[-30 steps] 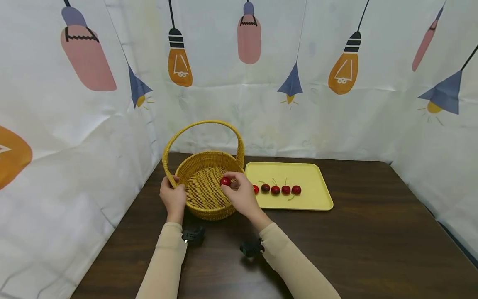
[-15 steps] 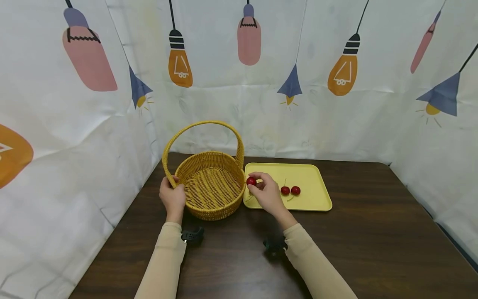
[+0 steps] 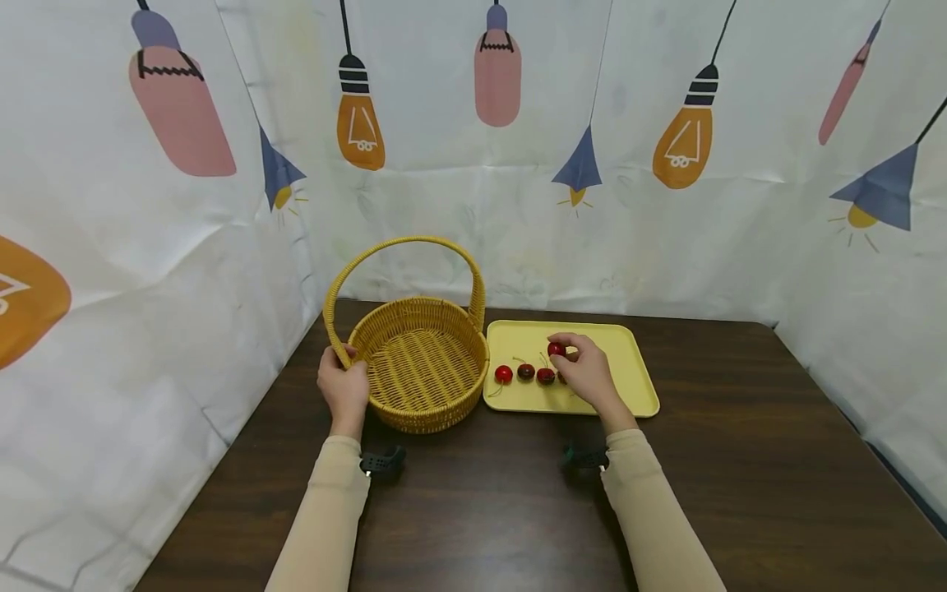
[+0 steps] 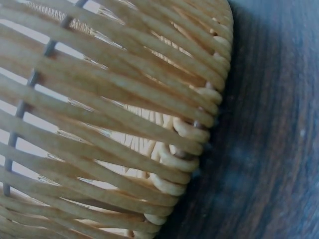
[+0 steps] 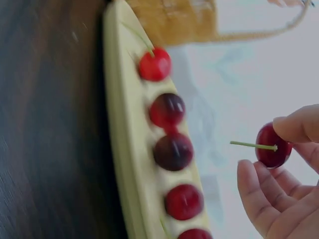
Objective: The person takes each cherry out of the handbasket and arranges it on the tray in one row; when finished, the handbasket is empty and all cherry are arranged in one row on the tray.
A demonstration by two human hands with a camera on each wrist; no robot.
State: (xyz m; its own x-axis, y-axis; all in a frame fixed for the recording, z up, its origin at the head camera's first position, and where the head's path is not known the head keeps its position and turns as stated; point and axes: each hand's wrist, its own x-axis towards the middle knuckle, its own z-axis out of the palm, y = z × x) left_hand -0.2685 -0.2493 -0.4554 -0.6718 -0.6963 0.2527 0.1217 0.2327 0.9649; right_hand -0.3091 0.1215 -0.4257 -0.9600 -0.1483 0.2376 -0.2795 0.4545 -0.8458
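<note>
A dark red cherry (image 3: 556, 349) with a green stem is pinched between the thumb and fingertips of my right hand (image 3: 589, 374), held up over the yellow tray (image 3: 621, 362). In the right wrist view this cherry (image 5: 273, 145) is lifted apart from several other cherries (image 5: 172, 151) lying in a row on the tray. Part of the row is hidden behind my hand in the head view. My left hand (image 3: 344, 390) grips the yellow woven basket (image 3: 481, 386) at its left rim, by the foot of the handle. Only the basket's woven side (image 4: 109, 109) fills the left wrist view.
Beneath everything lies a dark wooden table (image 3: 473, 510). The basket's tall arched handle (image 3: 418, 240) rises above its bowl, just left of the tray. A white cloth (image 3: 459, 197) printed with lamps hangs behind and at both sides.
My right hand, still pinching the cherry, has moved right from over the basket to above the tray, uncovering the left cherries. My left hand has kept its grip on the basket.
</note>
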